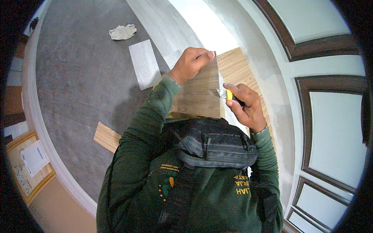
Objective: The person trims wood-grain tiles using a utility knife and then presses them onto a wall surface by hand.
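Observation:
My left hand (191, 64) grips the far corner of a brown wood-look flooring plank (196, 95), its thumb lying along the edge. The plank is held up in front of my chest, above the floor. In my right hand (248, 104) is a utility knife (229, 94) with a yellow front and a dark body, fingers closed round it. The knife's metal tip meets or nearly meets the plank's right edge; I cannot tell whether it cuts in. The plank's near end reaches a black bag (217, 145) worn on my front.
Dark grey floor (85, 70) spreads on the left, bearing a crumpled pale cloth (123, 32), a light grey plank piece (144, 64) and a small wood-look offcut (106, 136). Wood-look planks (235, 64) lie beyond my right hand. White panels with dark brown frames (307, 116) stand at right.

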The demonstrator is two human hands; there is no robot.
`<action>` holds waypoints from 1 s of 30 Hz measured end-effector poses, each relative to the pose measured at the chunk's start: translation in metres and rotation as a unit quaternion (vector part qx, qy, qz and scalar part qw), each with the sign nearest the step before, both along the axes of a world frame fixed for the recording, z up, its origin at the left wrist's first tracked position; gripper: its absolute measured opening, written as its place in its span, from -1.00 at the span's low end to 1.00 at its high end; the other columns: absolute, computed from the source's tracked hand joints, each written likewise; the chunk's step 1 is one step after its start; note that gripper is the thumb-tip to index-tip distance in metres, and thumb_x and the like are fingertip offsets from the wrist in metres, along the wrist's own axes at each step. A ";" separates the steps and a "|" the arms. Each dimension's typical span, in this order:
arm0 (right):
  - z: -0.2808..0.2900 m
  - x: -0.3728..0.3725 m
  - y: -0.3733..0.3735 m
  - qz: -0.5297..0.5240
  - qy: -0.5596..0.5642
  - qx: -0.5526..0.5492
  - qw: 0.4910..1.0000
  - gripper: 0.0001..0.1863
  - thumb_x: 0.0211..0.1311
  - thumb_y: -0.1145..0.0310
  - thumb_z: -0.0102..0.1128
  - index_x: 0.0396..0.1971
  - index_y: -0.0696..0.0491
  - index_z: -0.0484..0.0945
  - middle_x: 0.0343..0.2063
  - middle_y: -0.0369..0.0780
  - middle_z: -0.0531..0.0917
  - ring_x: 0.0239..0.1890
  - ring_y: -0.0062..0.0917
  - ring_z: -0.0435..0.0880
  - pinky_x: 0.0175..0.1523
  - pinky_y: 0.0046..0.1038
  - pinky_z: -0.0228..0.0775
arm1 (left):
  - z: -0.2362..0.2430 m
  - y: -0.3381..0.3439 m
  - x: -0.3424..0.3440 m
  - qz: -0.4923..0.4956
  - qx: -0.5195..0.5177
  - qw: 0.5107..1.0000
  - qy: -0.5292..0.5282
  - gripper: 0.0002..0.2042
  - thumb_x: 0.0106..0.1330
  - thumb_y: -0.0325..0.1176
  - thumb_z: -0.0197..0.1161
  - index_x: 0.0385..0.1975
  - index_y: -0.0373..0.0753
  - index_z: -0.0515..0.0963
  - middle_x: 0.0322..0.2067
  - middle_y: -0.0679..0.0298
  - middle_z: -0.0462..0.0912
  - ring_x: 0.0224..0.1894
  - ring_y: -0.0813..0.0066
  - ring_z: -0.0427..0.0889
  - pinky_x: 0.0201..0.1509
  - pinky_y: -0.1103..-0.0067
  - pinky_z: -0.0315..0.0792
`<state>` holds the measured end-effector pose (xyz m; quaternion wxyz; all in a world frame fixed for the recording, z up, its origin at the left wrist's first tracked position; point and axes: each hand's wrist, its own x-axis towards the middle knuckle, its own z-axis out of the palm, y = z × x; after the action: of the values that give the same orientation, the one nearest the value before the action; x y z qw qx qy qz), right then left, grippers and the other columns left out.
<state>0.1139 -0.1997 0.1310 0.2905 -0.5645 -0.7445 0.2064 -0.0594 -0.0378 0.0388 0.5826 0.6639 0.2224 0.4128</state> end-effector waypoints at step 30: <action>-0.021 0.019 0.017 -0.019 -0.006 0.044 0.999 -0.74 0.13 0.36 0.36 -0.18 0.10 0.65 -0.54 -0.14 0.57 -0.55 -0.28 0.57 -0.45 -0.33 0.39 | -0.009 -0.009 0.033 0.015 -0.034 0.995 0.090 -0.37 0.54 0.07 -0.07 -0.62 -0.40 0.49 -0.75 0.18 0.32 -0.60 0.43 0.30 -0.48 0.37 0.26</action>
<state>0.1329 -0.1828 0.1103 0.3141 -0.5663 -0.7439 0.1647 -0.0265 -0.0468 0.0297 0.5763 0.6749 0.2977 0.3518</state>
